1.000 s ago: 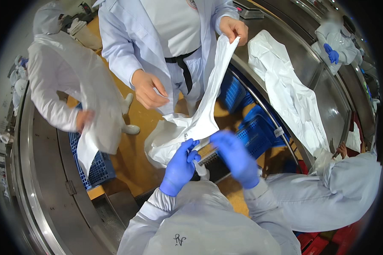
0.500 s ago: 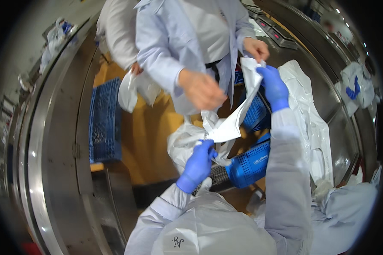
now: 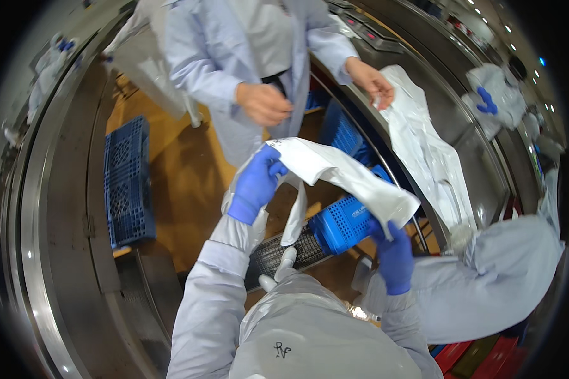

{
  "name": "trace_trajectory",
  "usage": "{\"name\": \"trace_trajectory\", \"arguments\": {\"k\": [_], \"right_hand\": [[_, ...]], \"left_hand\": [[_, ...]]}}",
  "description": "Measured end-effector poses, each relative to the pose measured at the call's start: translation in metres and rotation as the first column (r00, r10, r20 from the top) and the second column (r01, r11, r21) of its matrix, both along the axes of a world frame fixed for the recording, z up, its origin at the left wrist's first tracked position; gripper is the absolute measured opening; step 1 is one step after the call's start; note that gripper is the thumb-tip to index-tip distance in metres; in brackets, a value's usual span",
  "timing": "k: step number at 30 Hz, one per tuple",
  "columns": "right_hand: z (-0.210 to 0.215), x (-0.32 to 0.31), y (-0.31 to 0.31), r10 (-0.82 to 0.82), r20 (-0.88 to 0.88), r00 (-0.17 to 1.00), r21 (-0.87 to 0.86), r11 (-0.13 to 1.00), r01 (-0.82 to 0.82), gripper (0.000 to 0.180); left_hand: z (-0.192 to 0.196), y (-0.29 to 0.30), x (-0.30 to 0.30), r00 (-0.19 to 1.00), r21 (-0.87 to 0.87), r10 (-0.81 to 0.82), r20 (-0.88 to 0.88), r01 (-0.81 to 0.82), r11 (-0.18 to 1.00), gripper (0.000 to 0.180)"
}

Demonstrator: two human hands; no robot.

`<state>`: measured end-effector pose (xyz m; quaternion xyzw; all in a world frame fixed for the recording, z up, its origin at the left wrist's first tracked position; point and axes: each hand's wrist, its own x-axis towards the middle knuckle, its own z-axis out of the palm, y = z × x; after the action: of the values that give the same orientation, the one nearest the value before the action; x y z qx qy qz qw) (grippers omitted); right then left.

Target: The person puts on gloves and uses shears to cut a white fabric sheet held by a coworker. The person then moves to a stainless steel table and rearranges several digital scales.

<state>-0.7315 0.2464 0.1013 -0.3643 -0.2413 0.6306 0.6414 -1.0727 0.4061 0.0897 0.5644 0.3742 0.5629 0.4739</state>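
Co-worker's bare hand [image 3: 371, 85] just let go of the white plastic apron [image 3: 344, 169]. It's now slung between the left hand [image 3: 254, 188] and right hand [image 3: 395, 262], fingers [image 3: 270, 153] pinching each side, above the blue basket [image 3: 342, 226], so nobody else is carrying it.

Steel counters [image 3: 480, 164] flank a yellow-brown floor [image 3: 183, 189].

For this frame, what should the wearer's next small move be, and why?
Probably ease the right hand gently outward: the white plastic sheet spans loosely between it and the left hand, bowed and creased rather than taut. The facing person's hands appear clear of it, so nothing visible seems to oppose that.
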Motion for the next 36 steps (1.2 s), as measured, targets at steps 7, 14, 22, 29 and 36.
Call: {"name": "trace_trajectory", "arguments": {"k": [7, 14, 22, 29, 36], "right_hand": [[-0.015, -0.033, -0.049, 0.115, 0.371, 0.921, 0.433, 0.857, -0.281, 0.040], [-0.045, -0.012, -0.032, 0.143, 0.533, 0.834, 0.338, 0.868, -0.365, 0.042], [-0.061, 0.020, -0.004, 0.425, 0.265, 0.865, -0.072, 0.904, -0.422, 0.038], [-0.029, 0.036, -0.001, 0.488, 0.450, 0.748, -0.059, 0.852, -0.520, 0.038], [-0.012, 0.031, -0.013, 0.449, 0.499, 0.741, -0.156, 0.888, -0.433, 0.037]], "left_hand": [[0.004, 0.050, -0.011, 0.972, 0.084, -0.088, -0.217, 0.109, 0.991, 0.043], [0.026, 0.039, -0.016, 0.836, 0.309, 0.167, -0.523, 0.004, 0.951, 0.038], [0.025, 0.015, -0.013, 0.743, 0.353, 0.334, -0.581, -0.140, 0.925, 0.034], [0.005, -0.006, -0.015, 0.731, 0.310, 0.394, -0.557, -0.257, 0.915, 0.034], [0.017, -0.077, 0.011, 0.843, -0.233, 0.193, -0.503, -0.347, 0.908, 0.044]]}}
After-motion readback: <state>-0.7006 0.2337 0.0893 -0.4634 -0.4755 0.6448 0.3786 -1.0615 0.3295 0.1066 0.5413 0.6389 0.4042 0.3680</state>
